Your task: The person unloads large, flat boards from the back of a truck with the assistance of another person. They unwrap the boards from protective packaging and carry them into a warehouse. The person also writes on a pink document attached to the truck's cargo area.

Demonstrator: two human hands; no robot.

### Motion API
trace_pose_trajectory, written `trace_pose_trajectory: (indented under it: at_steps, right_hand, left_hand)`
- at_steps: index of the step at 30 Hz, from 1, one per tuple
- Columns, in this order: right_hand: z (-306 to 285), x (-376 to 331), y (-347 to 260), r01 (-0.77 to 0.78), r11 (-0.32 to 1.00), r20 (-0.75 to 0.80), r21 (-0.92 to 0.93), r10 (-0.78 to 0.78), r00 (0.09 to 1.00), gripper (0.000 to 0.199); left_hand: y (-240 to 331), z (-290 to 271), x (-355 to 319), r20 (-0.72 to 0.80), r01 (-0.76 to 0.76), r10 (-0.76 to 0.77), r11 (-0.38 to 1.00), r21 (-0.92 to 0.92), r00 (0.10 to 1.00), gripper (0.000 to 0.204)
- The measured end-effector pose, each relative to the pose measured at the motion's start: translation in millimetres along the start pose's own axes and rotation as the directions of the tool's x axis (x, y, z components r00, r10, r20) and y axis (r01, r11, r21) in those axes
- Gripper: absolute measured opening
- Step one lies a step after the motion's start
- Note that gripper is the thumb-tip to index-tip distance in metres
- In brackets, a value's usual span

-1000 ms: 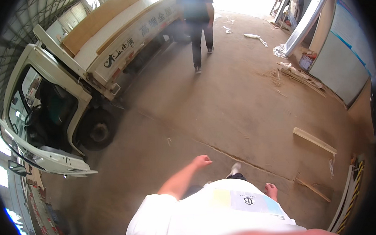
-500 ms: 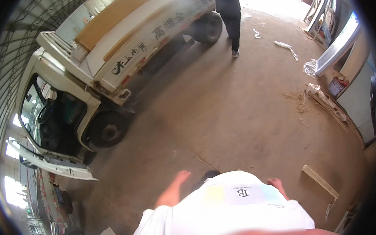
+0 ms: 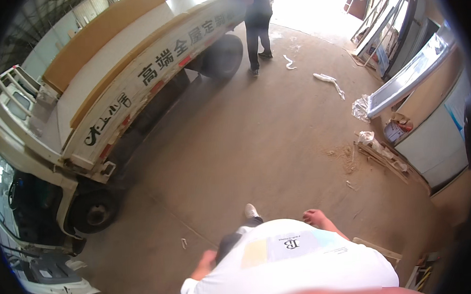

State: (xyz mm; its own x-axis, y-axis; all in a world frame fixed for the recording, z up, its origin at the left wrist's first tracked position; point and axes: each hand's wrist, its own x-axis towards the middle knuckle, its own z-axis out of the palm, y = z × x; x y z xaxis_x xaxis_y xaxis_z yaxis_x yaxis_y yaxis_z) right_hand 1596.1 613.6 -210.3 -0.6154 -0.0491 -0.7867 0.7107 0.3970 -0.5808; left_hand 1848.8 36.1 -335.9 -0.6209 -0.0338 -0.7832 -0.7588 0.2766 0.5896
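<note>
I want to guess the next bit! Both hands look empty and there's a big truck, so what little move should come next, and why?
Probably one more step toward the white truck. The left hand and right hand hang empty at the person's sides, touching nothing, and open floor separates them from the truck bed and its flat boards.

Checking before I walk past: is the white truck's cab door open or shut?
Open: the white truck's cab door swings outward, dark cab interior exposed.

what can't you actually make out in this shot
Head view:
- Left hand: partly hidden behind the white shirt; whether it holds anything cannot be told.
- Right hand: only its top shows above the shirt; its grip is unclear.
- Other person by the truck: cut off above the waist by the top edge.
- Truck cab: cut off by the fisheye rim.
</note>
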Motion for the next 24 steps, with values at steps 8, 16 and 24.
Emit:
trace_pose_trajectory:
  at_steps: [8,16,24]
  right_hand:
    - [-42,97,-66,-0.023,0.884,-0.191,0.466,0.126,0.974,0.024]
    - [-38,240,-192,0.046,0.99,-0.143,-0.131,-0.064,0.988,0.024]
    - [-98,420,-523,0.02,1.0,-0.016,0.011,-0.02,1.0,0.028]
  left_hand:
    - [328,-143,225,-0.218,-0.24,0.295,0.939,0.247,0.93,0.018]
    - [606,-191,317,-0.192,-0.415,0.417,0.908,0.054,0.888,0.027]
    - [705,-233,334,-0.361,-0.342,0.307,0.939,-0.035,0.881,0.025]
